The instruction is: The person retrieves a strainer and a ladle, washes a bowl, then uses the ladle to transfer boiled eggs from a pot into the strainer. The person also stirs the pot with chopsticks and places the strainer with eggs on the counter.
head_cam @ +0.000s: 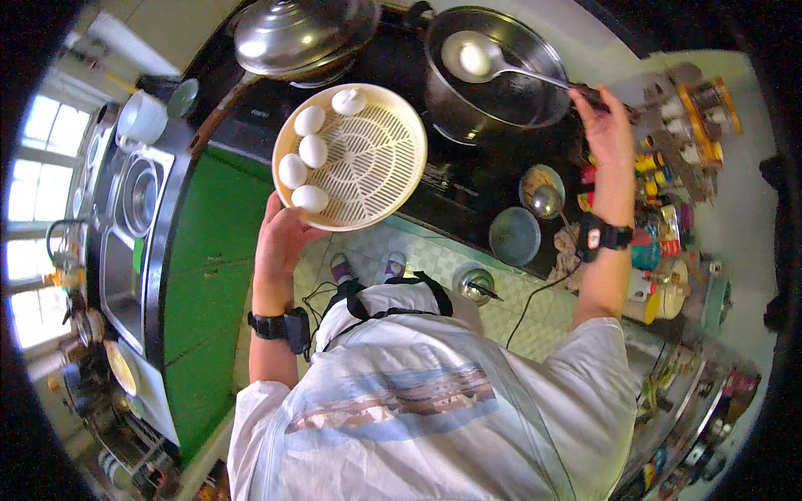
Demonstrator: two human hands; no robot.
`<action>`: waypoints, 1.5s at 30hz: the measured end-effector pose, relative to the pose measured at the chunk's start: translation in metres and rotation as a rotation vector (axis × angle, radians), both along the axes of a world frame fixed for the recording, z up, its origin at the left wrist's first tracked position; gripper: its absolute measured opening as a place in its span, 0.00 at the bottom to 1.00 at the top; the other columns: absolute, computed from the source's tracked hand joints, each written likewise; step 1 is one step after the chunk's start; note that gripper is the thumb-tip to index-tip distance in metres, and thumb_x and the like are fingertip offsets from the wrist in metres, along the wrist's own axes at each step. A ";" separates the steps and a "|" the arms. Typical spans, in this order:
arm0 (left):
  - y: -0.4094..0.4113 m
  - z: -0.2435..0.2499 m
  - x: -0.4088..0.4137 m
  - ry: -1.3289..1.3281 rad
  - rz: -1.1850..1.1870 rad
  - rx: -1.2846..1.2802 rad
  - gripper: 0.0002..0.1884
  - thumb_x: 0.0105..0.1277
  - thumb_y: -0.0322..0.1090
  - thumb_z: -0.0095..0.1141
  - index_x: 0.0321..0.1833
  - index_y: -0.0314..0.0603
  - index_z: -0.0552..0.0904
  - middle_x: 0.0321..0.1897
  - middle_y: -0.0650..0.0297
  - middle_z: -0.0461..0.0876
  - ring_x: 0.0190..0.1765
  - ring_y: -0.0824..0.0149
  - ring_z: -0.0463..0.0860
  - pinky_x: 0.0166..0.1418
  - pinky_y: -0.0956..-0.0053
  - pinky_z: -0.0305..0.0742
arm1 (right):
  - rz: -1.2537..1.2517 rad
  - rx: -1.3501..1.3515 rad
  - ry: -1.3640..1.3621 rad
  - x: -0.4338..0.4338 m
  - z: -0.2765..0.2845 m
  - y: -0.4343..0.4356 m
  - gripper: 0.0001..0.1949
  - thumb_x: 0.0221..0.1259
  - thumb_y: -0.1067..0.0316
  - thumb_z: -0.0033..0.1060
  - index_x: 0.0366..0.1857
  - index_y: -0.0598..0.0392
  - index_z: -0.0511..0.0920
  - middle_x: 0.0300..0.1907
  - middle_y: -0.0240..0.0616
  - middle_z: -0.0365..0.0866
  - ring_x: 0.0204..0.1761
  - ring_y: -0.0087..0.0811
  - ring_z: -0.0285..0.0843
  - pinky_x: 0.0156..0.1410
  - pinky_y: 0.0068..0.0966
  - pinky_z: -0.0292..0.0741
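Observation:
My left hand [282, 241] grips the near rim of a round cream plastic strainer basket [380, 156], tilted over the front of the stove. Several white eggs [313, 151] lie along the basket's left side; the farthest egg [349, 101] looks cracked or has a bit of shell raised. In my right hand [606, 128] is the dark handle of a metal ladle [536, 75]. One white egg [474, 60] rests in the ladle's bowl, above the deep metal pot [460, 116]. What lies at the bottom of the pot is hard to make out.
A lidded wok [294, 37] with a wooden handle [216, 119] stands on the left burner. Bowls [515, 236] and a crumpled cloth [565, 257] sit at the right of the black stove [401, 69]. Condiment bottles [651, 169] crowd the right wall. A sink [122, 275] is at left.

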State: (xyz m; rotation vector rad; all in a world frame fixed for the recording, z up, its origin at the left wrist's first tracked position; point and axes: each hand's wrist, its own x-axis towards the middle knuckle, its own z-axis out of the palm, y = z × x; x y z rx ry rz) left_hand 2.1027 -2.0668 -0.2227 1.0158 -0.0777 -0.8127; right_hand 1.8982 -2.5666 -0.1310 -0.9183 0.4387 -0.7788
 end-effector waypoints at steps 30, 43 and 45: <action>-0.072 -0.082 -0.035 -0.097 1.103 0.206 0.30 0.68 0.32 0.55 0.69 0.44 0.56 0.54 0.47 0.79 0.46 0.52 0.88 0.42 0.56 0.88 | 1.231 -0.375 -0.380 0.309 -0.142 0.102 0.08 0.66 0.83 0.57 0.46 0.65 0.78 0.51 0.52 0.79 0.51 0.47 0.86 0.57 0.33 0.84; -0.235 -0.131 -0.031 -0.270 1.806 0.180 0.33 0.65 0.30 0.56 0.73 0.44 0.62 0.59 0.50 0.78 0.54 0.52 0.85 0.48 0.52 0.90 | 1.546 -0.753 -1.069 0.446 -0.144 0.063 0.12 0.58 0.84 0.65 0.44 0.58 0.83 0.51 0.45 0.79 0.50 0.38 0.85 0.54 0.27 0.80; -0.231 -0.150 -0.022 -0.307 1.897 0.192 0.32 0.64 0.29 0.56 0.73 0.44 0.62 0.59 0.50 0.78 0.55 0.52 0.84 0.48 0.52 0.90 | 1.615 -0.669 -1.072 0.465 -0.153 0.080 0.10 0.62 0.83 0.64 0.44 0.59 0.83 0.52 0.45 0.79 0.52 0.38 0.85 0.56 0.27 0.80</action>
